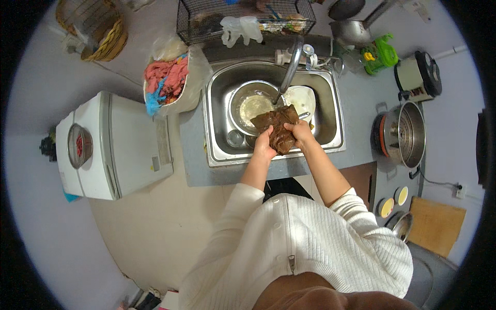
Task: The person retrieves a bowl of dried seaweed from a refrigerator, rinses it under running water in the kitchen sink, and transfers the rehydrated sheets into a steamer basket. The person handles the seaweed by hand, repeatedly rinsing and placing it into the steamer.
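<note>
A crumpled, wet-looking brown cloth (279, 130) hangs between my hands above the near part of the steel sink (329, 131). My left hand (265, 145) grips its left edge, and my right hand (301, 133) has hold of the opposite side. Beyond the cloth, a round metal basin (235, 104) holds cloudy, pale liquid. To the right of that basin leans a white dish (306, 99), partly hidden by the faucet and the cloth. A clear glass (235, 138) sits near the sink's left front corner. The curved faucet (294, 64) reaches over the basin.
Left of the sink stands a bin (190, 93) filled with pink and blue refuse, near a white refrigerator (135, 139). A black wire rack (201, 23) is behind the sink. On the right counter are a steamer pot (407, 135), an electric cooker (416, 77) and two small yellow-filled bowls (386, 208).
</note>
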Action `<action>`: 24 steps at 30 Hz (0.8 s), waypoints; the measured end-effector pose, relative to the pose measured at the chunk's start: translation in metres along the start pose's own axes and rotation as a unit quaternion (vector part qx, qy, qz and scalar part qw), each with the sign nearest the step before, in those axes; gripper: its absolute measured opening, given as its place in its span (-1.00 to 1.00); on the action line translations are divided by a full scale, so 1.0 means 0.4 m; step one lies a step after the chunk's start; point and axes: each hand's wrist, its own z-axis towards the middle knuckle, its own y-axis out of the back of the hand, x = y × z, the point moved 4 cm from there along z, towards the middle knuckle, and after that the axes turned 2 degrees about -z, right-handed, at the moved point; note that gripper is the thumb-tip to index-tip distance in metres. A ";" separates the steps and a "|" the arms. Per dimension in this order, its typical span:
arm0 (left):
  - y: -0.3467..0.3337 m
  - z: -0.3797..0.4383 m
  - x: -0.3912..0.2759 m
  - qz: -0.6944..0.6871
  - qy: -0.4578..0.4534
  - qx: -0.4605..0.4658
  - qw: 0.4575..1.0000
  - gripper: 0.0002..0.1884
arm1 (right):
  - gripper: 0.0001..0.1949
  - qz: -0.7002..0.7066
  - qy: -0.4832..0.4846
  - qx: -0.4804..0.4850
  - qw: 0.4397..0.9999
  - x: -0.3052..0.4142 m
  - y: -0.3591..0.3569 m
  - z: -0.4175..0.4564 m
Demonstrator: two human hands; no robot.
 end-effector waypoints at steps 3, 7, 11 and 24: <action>-0.001 0.017 0.016 -0.006 0.042 -0.054 0.998 -0.70 | -0.72 -0.158 0.110 -0.035 0.981 -0.002 0.029 0.029; 0.038 0.055 0.007 0.078 0.036 -0.033 0.996 -0.71 | -0.69 -0.485 0.181 -0.102 0.850 0.058 -0.009 -0.017; -0.016 0.042 0.044 0.084 0.081 -0.012 0.993 -0.65 | -0.78 -0.445 0.214 -0.164 0.854 0.083 0.001 -0.066; -0.086 0.069 0.122 0.244 0.065 0.080 0.964 -0.47 | -0.85 -0.509 0.262 -0.251 0.781 0.156 0.092 -0.168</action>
